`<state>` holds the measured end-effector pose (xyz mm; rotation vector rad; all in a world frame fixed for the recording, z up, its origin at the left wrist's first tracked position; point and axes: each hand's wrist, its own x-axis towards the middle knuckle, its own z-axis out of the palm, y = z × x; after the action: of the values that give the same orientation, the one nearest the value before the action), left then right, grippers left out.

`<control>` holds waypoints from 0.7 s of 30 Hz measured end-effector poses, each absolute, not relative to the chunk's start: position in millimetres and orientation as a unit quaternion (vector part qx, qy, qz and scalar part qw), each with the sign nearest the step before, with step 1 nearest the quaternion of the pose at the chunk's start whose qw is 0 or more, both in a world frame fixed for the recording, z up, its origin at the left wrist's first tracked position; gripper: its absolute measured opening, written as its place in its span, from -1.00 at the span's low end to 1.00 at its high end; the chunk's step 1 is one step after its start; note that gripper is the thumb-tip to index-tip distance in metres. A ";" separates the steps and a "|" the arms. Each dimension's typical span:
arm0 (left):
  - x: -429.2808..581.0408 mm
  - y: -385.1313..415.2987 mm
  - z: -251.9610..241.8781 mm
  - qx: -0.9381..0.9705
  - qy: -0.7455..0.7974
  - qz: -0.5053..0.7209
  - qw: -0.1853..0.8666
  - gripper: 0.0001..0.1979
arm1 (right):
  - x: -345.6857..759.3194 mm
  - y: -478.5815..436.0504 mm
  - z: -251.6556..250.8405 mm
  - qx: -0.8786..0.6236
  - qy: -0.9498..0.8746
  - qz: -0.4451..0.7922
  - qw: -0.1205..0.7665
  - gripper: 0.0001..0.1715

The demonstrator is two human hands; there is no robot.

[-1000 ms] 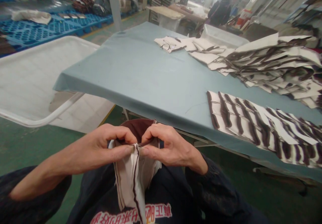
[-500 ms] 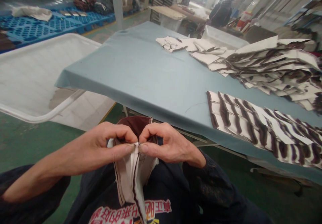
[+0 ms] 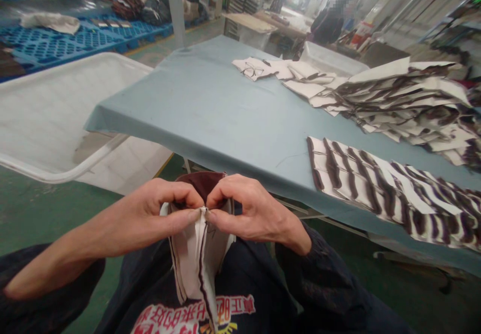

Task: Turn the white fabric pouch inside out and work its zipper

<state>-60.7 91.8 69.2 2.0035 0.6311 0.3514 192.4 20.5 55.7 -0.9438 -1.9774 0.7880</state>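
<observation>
A white and dark brown fabric piece (image 3: 190, 261) hangs over my lap, its top edge pinched between both hands. My left hand (image 3: 171, 211) grips the seam at the top with thumb and forefinger. Just to the right, my right hand (image 3: 240, 211) pinches the same seam, and the fingertips of the two hands nearly touch. Behind the fingers the fabric's brown side shows. On the table (image 3: 210, 108) to the right lies a row of overlapping white and brown pieces (image 3: 353, 179).
Beyond the row is a loose heap of similar pieces (image 3: 406, 98), with glasses (image 3: 253, 68) at its far left end. A white cart (image 3: 56, 113) stands left of the table. Blue pallets (image 3: 86, 33) and a person (image 3: 328, 21) are further back.
Both hands have risen very slightly with the fabric, still pinching its seam. The view has shifted a little.
</observation>
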 end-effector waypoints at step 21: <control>-49.4 56.8 70.8 0.850 0.316 0.244 0.344 -0.76 | 184.3 6.0 45.7 -0.461 -0.711 0.337 0.411 -0.87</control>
<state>-49.4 56.8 70.8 2.2072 0.8217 0.6345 184.3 6.0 45.7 -1.1593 -1.7884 0.8474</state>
